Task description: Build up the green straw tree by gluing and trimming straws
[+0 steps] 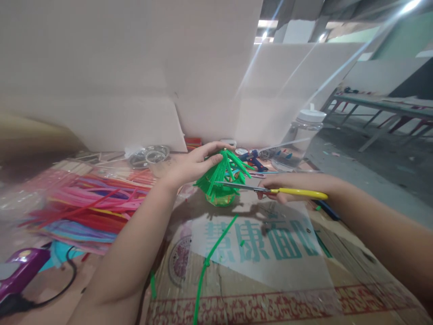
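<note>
Left hand (200,163): gripping the top of the green craft piece (219,175)
Craft spot: standing on the printed board (277,282)
Right hand (286,183): holding yellow scissors (300,193), blades at the craft piece
Clear jar (306,132): lid on, can't tell what's inside

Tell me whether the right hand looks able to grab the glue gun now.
Probably not as it is: the glue gun lies just beyond the right hand, but that hand holds the scissors.
</note>
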Demonstrator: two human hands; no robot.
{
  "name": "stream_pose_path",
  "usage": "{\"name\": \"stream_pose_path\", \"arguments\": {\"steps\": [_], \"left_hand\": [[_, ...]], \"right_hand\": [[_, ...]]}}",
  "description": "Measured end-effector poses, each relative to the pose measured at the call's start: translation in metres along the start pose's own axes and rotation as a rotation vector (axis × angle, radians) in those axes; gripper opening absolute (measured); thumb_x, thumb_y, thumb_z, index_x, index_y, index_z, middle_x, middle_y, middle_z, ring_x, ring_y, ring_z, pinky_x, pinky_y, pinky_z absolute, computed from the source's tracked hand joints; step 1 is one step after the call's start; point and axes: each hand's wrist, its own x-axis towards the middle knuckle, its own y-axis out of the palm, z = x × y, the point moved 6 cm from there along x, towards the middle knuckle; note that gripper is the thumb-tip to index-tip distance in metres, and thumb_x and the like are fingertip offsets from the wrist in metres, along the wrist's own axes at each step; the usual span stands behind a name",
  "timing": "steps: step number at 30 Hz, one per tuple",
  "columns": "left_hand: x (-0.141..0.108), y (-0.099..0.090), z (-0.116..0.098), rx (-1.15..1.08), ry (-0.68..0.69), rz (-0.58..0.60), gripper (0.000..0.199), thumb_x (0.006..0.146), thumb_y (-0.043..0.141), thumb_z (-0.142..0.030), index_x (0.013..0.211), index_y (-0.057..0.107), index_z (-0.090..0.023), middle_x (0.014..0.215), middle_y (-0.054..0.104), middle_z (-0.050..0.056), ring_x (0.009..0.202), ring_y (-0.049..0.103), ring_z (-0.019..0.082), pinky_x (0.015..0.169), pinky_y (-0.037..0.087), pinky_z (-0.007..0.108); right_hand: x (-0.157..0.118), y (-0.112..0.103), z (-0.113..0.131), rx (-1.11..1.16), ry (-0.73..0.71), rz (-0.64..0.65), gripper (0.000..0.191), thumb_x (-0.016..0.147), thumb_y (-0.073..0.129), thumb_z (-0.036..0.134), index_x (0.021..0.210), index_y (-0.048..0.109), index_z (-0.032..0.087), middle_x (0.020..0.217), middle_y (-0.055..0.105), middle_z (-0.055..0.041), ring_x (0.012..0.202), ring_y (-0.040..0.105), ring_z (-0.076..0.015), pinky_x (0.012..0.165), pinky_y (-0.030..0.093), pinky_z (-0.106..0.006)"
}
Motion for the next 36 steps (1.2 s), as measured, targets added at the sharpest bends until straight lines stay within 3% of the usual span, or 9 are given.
{"name": "stream_pose_path", "arguments": {"steps": [5, 14, 17, 21, 27, 31, 36], "left_hand": [[0.0, 0.0, 0.004, -0.007, 0.004, -0.001, 0.039, 0.099, 0.051, -0.042, 0.133, 0.059, -0.025, 0.142, 0.058, 0.007, 0.126, 0.056, 0.025, 0.105, 0.045, 0.039], [0.001, -0.001, 0.006, 0.018, 0.001, 0.001, 0.038, 0.099, 0.051, -0.042, 0.133, 0.059, -0.027, 0.142, 0.059, 0.005, 0.125, 0.056, 0.024, 0.105, 0.044, 0.037], [0.001, -0.001, 0.006, 0.034, 0.01, -0.002, 0.039, 0.099, 0.051, -0.042, 0.134, 0.059, -0.025, 0.142, 0.058, 0.006, 0.125, 0.057, 0.024, 0.104, 0.044, 0.036], [0.0, -0.001, 0.006, 0.02, 0.017, -0.006, 0.038, 0.1, 0.051, -0.042, 0.133, 0.059, -0.024, 0.141, 0.059, 0.006, 0.124, 0.057, 0.024, 0.103, 0.045, 0.035], [0.0, -0.002, 0.007, 0.032, 0.01, -0.01, 0.039, 0.099, 0.052, -0.042, 0.133, 0.059, -0.025, 0.142, 0.059, 0.007, 0.125, 0.057, 0.025, 0.105, 0.044, 0.039], [0.001, -0.001, 0.008, 0.014, 0.014, -0.009, 0.039, 0.099, 0.053, -0.041, 0.133, 0.059, -0.024, 0.142, 0.058, 0.008, 0.126, 0.056, 0.026, 0.106, 0.044, 0.041], [0.001, -0.001, 0.007, -0.033, 0.019, -0.001, 0.038, 0.099, 0.051, -0.039, 0.133, 0.059, -0.024, 0.14, 0.06, 0.008, 0.125, 0.057, 0.025, 0.104, 0.047, 0.039]], "right_hand": [[0.003, 0.002, 0.003, 0.018, -0.004, 0.037, 0.04, 0.095, 0.05, 0.054, 0.112, 0.068, 0.023, 0.089, 0.067, -0.0037, 0.084, 0.062, -0.0222, 0.071, 0.046, -0.03], [0.004, 0.004, 0.0, 0.154, 0.082, -0.018, 0.046, 0.098, 0.038, 0.054, 0.102, 0.07, 0.02, 0.081, 0.066, -0.004, 0.068, 0.059, -0.0184, 0.06, 0.045, -0.028], [0.006, 0.006, 0.005, 0.084, 0.071, 0.002, 0.037, 0.095, 0.045, 0.046, 0.1, 0.069, 0.018, 0.075, 0.064, -0.0022, 0.065, 0.057, -0.0168, 0.059, 0.042, -0.027], [0.007, 0.004, 0.016, -0.109, 0.02, 0.007, 0.026, 0.086, 0.057, 0.035, 0.099, 0.068, 0.015, 0.075, 0.066, -0.0013, 0.068, 0.058, -0.0159, 0.064, 0.041, -0.026], [0.001, 0.007, 0.031, -0.213, 0.014, 0.041, 0.022, 0.089, 0.052, 0.028, 0.103, 0.065, 0.016, 0.086, 0.069, -0.004, 0.077, 0.06, -0.0178, 0.069, 0.041, -0.027], [-0.004, 0.016, 0.031, -0.221, 0.024, 0.083, 0.021, 0.087, 0.059, 0.031, 0.102, 0.065, 0.018, 0.087, 0.069, -0.0037, 0.08, 0.06, -0.0191, 0.066, 0.04, -0.026], [-0.008, 0.024, 0.027, -0.177, 0.028, 0.017, 0.024, 0.087, 0.059, 0.036, 0.103, 0.068, 0.02, 0.088, 0.07, -0.0033, 0.084, 0.063, -0.0211, 0.067, 0.041, -0.027]]}}
